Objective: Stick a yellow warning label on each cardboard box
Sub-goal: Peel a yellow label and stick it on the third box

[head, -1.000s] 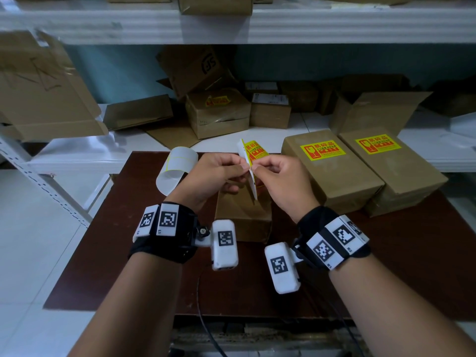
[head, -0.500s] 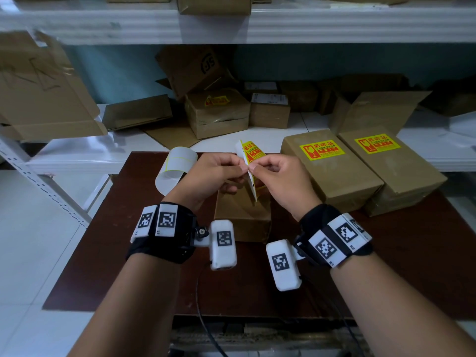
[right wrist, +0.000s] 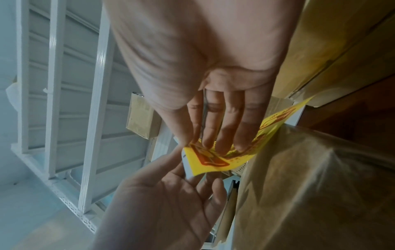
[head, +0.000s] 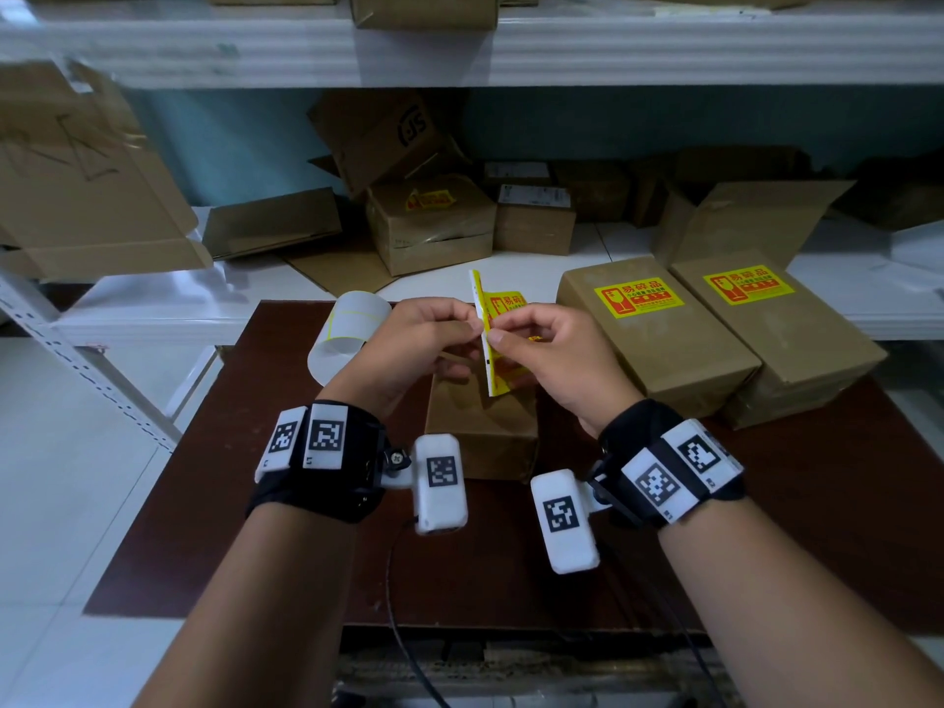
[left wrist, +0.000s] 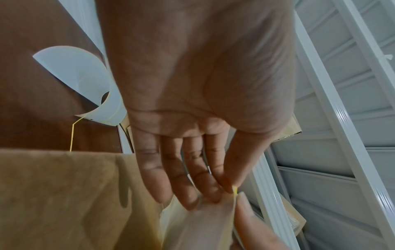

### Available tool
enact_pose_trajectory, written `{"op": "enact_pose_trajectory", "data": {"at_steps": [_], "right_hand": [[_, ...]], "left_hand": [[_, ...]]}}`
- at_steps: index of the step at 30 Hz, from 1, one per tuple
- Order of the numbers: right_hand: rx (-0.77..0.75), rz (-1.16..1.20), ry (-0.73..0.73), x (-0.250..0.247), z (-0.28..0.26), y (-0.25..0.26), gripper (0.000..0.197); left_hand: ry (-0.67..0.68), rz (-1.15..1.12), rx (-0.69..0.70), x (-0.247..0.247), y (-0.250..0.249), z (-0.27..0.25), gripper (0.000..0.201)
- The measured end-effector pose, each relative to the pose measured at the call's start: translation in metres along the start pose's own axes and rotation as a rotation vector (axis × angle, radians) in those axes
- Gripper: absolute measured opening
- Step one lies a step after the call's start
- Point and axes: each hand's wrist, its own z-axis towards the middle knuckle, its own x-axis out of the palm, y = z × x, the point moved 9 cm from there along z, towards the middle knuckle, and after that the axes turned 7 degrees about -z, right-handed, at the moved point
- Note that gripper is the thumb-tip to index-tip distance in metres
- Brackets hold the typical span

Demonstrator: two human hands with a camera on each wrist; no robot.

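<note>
Both hands hold a yellow warning label (head: 505, 309) upright above a small unlabelled cardboard box (head: 480, 431) on the brown table. My left hand (head: 472, 327) pinches the label's white backing (left wrist: 198, 218) at its edge. My right hand (head: 498, 337) pinches the yellow label (right wrist: 213, 160) between thumb and fingers. The label is partly lifted from the backing. Two larger boxes to the right carry yellow labels: one (head: 638, 301) on the nearer box, one (head: 748, 287) on the farther box.
A white label roll (head: 347, 329) lies on the table (head: 255, 503) to the left of my hands. Behind, a white shelf (head: 153, 309) holds several cardboard boxes, one (head: 429, 227) bearing a yellow sticker. A flattened carton (head: 76, 171) sticks out at the upper left.
The hands stay pinched together on the label and have barely moved; the label stands at nearly the same angle above the small box.
</note>
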Motion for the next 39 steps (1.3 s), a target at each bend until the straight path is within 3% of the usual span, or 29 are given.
{"op": "enact_pose_trajectory", "data": {"at_steps": [18, 24, 31, 39], "right_hand": [[-0.129, -0.125, -0.104, -0.009, -0.001, 0.015, 0.014], [-0.128, -0.134, -0.102, -0.009, -0.003, 0.017, 0.018], [-0.056, -0.094, -0.065, -0.007, -0.005, 0.014, 0.004], [-0.012, -0.111, -0.064, -0.007, -0.005, 0.01, 0.01]], "left_hand": [[-0.022, 0.009, 0.055, -0.001, -0.006, -0.001, 0.02], [-0.023, 0.021, 0.046, 0.0, -0.003, 0.001, 0.017], [0.068, 0.053, 0.033, 0.011, 0.001, 0.001, 0.022], [0.039, 0.057, 0.031, 0.006, 0.004, 0.003, 0.021]]}}
